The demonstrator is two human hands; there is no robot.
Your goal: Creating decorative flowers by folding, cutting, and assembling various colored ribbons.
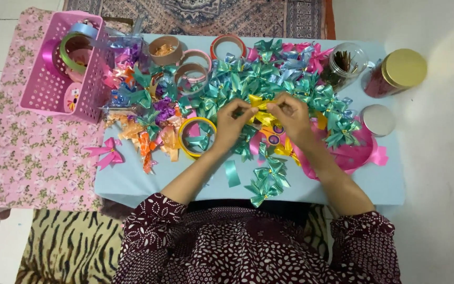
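Crowding both hands (261,118): teal bows (269,73), ribbon rolls (193,71), jars (395,71).

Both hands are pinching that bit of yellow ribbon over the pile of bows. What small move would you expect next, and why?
Probably a small pull or fold to shape the yellow ribbon. The left hand and right hand each pinch one end of it between fingertips, close together above the teal bows, and it does not yet look like the finished bows around it. I cannot tell the exact fold.

Bright, even light falls over my low table (132,181), glare whitening the floor right of the gold-lidded jar (397,72), shadows soft, edges slightly blurred.
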